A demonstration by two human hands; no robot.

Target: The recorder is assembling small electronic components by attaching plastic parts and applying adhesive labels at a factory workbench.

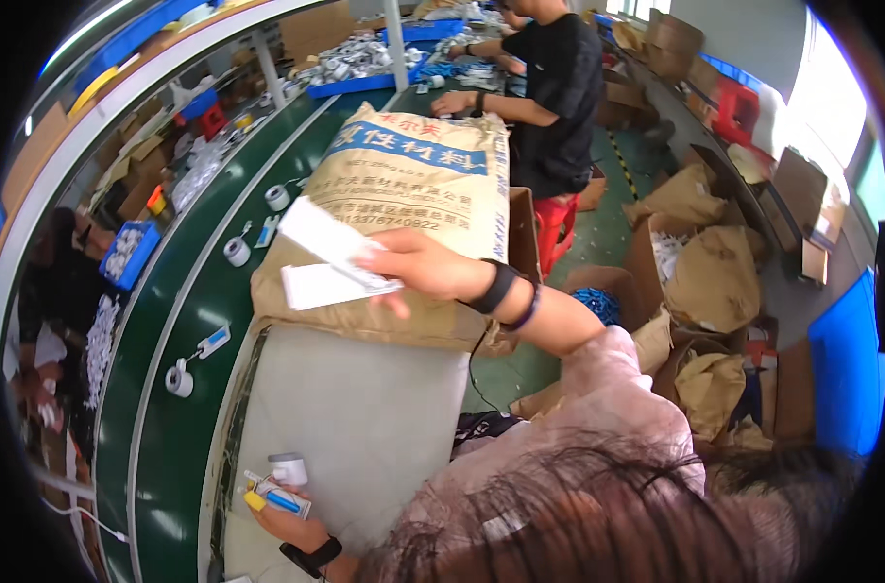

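Hair (pixel 598 515) fills foreground. Left hand (pixel 292 525) grips small blue-yellow packet (pixel 279 497) on table (pixel 365 408); right hand (pixel 423 267) holds white flat packs (pixel 321 257) over brown sack (pixel 413 194).

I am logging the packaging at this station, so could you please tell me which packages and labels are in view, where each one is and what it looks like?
Large sack: lying across the table's far end, tan paper with a blue band and red and dark print.
White flat packets: held in the right hand over the sack, rectangular, plain white.
Small carded item: in the left hand at the near edge, white with blue and yellow.
Brown paper bags: on the floor at right, crumpled, open.
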